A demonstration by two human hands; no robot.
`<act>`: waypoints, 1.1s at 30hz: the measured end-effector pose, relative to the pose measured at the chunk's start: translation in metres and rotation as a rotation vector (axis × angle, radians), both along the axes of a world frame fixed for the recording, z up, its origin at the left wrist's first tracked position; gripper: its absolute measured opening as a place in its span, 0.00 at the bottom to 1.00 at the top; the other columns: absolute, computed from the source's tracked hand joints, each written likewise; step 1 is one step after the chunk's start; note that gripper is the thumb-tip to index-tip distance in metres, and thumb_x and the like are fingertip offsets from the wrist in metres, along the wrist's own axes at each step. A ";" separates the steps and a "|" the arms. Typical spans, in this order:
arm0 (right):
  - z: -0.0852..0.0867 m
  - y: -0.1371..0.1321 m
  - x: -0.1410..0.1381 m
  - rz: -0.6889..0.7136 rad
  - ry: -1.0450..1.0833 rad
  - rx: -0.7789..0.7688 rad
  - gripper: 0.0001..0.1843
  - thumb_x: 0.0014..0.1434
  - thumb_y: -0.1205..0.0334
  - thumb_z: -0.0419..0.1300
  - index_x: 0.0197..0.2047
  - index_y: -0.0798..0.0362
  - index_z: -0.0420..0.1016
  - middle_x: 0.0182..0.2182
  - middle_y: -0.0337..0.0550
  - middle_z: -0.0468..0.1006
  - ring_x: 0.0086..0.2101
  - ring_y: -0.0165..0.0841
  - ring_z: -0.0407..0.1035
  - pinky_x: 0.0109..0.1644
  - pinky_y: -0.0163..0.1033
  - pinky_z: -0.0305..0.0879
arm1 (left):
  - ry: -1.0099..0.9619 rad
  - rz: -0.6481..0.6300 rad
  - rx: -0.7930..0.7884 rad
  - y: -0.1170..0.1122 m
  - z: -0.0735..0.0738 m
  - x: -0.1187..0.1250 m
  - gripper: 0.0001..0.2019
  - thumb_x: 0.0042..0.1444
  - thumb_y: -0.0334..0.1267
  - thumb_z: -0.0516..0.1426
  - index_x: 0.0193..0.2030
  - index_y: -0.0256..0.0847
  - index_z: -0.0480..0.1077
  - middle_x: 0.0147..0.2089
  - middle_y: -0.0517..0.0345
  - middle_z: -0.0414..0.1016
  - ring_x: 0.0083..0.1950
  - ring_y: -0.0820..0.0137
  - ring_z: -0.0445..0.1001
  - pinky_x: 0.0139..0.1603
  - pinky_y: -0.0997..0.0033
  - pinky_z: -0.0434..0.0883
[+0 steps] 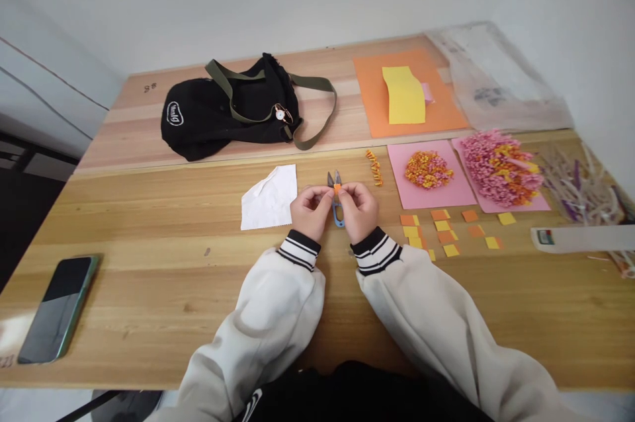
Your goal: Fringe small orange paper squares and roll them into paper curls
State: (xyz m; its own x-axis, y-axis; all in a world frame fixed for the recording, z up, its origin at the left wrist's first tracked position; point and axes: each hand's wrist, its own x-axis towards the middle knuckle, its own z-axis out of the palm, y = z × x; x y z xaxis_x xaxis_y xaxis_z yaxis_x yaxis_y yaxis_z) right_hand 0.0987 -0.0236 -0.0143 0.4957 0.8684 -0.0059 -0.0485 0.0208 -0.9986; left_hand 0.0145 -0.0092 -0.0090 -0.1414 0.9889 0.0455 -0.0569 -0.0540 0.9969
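My left hand [312,211] and my right hand [361,211] meet near the middle of the table, fingers closed in a pinch. Between their fingertips shows a small orange paper piece [337,189]. Just beneath or behind it lies a pair of thread snips [338,215] with blue handles, its pointed blades facing away from me. A crumpled white paper [270,200] rests left of my left hand. Beyond my right hand is a short row of tiny orange curls [374,167]. Several small orange and yellow paper pieces [442,225] lie in loose columns to the right.
Two pink sheets [399,194] carry piles of pink and orange bits [428,169]. Behind them are an orange sheet [370,104], a yellow strip [404,101] and a plastic bag [516,78]. A black bag [198,118] sits back left, a phone [59,309] front left.
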 end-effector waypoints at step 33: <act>0.000 0.000 -0.001 -0.005 -0.001 -0.001 0.09 0.48 0.55 0.58 0.26 0.53 0.68 0.21 0.36 0.70 0.26 0.28 0.64 0.32 0.36 0.62 | 0.002 0.003 -0.004 0.000 0.004 0.000 0.05 0.40 0.36 0.62 0.23 0.37 0.74 0.24 0.58 0.73 0.26 0.76 0.68 0.28 0.76 0.67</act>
State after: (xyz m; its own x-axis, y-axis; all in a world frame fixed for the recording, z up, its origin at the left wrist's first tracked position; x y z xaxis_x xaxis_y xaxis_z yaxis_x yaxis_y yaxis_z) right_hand 0.0981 -0.0236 -0.0144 0.5004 0.8658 -0.0058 -0.0472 0.0206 -0.9987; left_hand 0.0148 -0.0089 -0.0050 -0.1441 0.9887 0.0419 -0.0548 -0.0503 0.9972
